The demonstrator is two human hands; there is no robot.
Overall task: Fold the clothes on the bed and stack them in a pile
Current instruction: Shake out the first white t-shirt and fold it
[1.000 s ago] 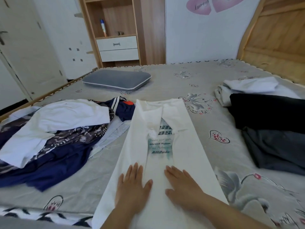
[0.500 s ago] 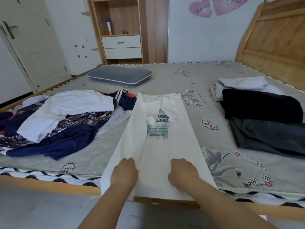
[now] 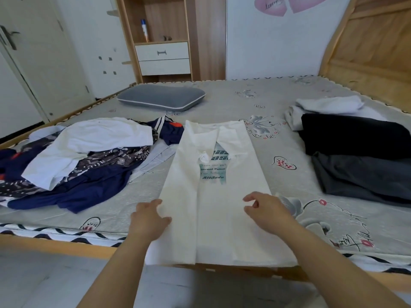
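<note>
**White shirt, sides folded in, lies at the bed's near edge**

White cotton, long and narrow: the white T-shirt (image 3: 213,196) lies flat on the grey patterned bed (image 3: 278,152), both sides folded inward so a teal printed panel shows only in a strip down the middle. Its hem hangs just past the near edge of the mattress.

Head view: the left hand (image 3: 149,218) grips the shirt's left edge, thumb on top and fingers tucked under the cloth. The right hand (image 3: 266,210) hovers over the right half, fingers loosely curled and apart, holding nothing; whether it touches the fabric cannot be told.

Half a second earlier both hands were closed low on the hem, side by side. Now they sit farther apart and higher up the shirt, and the right one has let go. The shirt itself has not shifted.

Counted: one shirt in work; one loose heap of unfolded clothes (image 3: 73,161) to the left, white, navy and patterned pieces overlapping; one folded stack (image 3: 355,152) to the right, with black, dark grey and white layers; one grey pillow (image 3: 161,97) farther back.
</note>
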